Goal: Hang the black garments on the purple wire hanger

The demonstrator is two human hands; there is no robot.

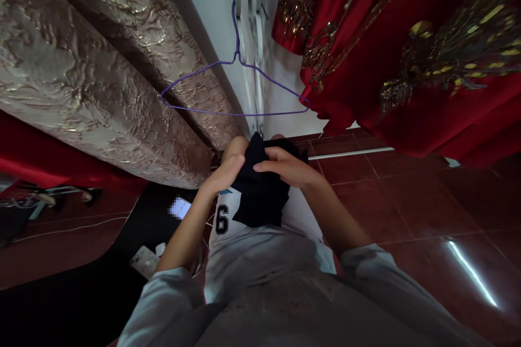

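A black piece of folded cloth [260, 195] lies across my lap, its upper end raised to a point between my hands. My left hand [228, 172] grips the cloth's left edge, fingers pressed together and partly hidden. On the other side, my right hand [291, 167] has the cloth between its thumb and fingers, with the thumb lying over the front. Beyond them a purple wire hanger [240, 114] hangs bare from a metal chain-like rail [256, 38]. The kind of garment the cloth belongs to cannot be made out.
Beige embossed fabric [93, 81] hangs at the left, and red embellished dresses [358, 59] hang at the right. A black surface [122, 249] to my left bears a lit phone [179, 208] and a white case [145, 261]. Reddish tiles [407, 206] cover the floor.
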